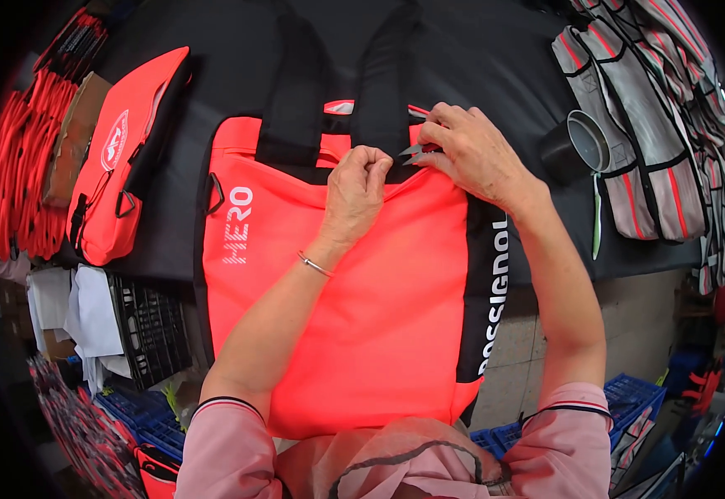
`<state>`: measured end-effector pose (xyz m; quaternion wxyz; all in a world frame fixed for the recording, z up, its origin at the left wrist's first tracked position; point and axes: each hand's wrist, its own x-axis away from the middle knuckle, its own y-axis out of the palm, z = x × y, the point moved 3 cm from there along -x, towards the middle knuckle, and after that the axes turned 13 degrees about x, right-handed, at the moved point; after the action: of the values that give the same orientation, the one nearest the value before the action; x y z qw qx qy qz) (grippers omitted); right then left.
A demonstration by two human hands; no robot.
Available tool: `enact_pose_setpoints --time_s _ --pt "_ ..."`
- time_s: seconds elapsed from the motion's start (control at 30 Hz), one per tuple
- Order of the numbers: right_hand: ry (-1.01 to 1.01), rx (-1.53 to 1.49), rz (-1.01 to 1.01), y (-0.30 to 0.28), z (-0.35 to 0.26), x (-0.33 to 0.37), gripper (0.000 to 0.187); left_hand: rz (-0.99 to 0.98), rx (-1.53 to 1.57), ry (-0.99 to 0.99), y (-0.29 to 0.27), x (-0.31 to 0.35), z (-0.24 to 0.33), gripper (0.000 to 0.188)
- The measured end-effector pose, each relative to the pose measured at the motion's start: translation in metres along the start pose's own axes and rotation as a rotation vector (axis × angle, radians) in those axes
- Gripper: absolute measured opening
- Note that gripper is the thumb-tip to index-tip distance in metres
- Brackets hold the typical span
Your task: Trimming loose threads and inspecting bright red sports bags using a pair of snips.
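Note:
A bright coral-red backpack [362,333] with black sides and white lettering lies in front of me, its lower part reaching over the table edge towards me. Its black shoulder straps [383,96] stretch away across the table. At the upper edge of the bag, my left hand [357,190] is pinched closed near the black trim; what lies between its fingertips is too small to make out. Just to the right, my right hand [475,151] is closed around small thread snips [413,153]. Their dark blades point left at the left hand's fingertips, slightly parted.
Left of the backpack lies a smaller coral-red bag [121,166], beside stacked red pieces [25,166]. To the right stand a dark cup [585,141] and grey bags with red stripes [628,125]. A black crate [150,328] sits below the black-covered table [212,79].

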<state>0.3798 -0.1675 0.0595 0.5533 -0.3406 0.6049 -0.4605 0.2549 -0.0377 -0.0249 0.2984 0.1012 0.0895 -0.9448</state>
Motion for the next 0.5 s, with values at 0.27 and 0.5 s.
enact_pose_setpoints --time_s 0.27,0.5 --pt "-0.134 -0.035 -0.121 0.006 0.001 -0.017 0.019 0.005 -0.01 0.017 0.002 -0.002 0.002 0.011" --pt "-0.072 -0.051 -0.206 0.012 0.005 -0.015 0.02 0.009 0.001 0.144 -0.001 0.004 0.019 0.008"
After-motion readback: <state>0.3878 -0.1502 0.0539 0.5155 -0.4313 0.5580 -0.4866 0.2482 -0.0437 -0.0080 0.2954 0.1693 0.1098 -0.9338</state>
